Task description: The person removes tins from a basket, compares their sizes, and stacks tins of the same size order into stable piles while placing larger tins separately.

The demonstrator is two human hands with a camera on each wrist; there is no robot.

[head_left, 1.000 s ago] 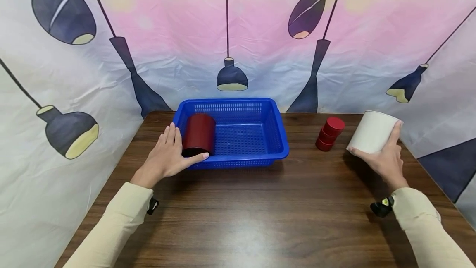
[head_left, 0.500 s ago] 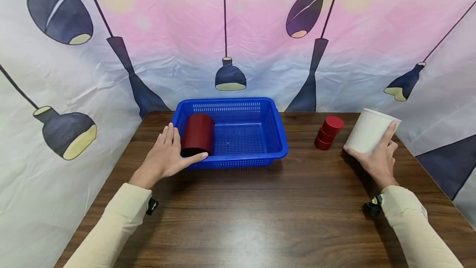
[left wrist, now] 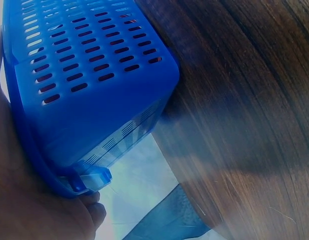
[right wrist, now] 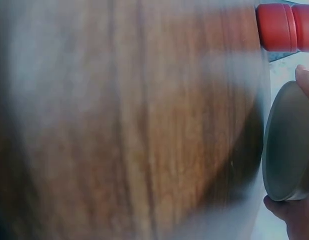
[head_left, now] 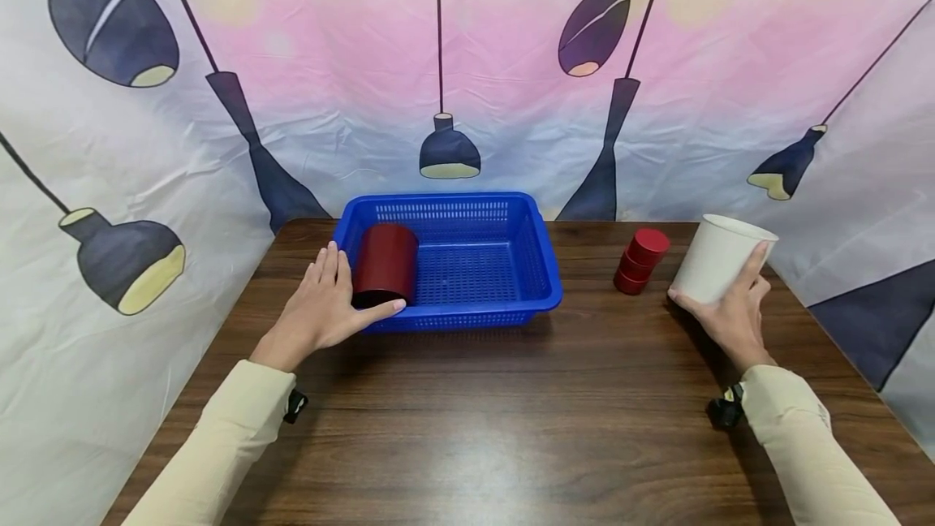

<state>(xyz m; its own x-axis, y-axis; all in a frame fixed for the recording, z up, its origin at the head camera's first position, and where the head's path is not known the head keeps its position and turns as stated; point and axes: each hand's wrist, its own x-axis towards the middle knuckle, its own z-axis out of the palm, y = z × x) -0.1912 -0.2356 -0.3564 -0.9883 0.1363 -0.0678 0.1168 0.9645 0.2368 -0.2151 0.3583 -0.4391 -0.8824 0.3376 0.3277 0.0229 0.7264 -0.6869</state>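
In the head view my left hand [head_left: 321, 307] lies at the near left corner of a blue basket [head_left: 475, 311], fingers straight along its left rim and thumb across the front rim. Inside that corner a dark red cylinder [head_left: 387, 262] stands at the basket's left end. On the right, my right hand [head_left: 730, 311] holds a white cylinder [head_left: 716, 262] between thumb and fingers, its top leaning right. The right wrist view shows the white cylinder's grey lower end [right wrist: 288, 142]; whether it touches the table cannot be told.
A leaning stack of small red round pieces [head_left: 640, 262] stands between the basket and the white cylinder. The brown wooden table [head_left: 467, 420] ends at a cloth backdrop [head_left: 365, 104] printed with lamps, which also runs along both sides.
My right hand and the white cylinder have moved slightly left, nearer the red stack. The left hand keeps its place on the basket, and the head view has shifted a little.
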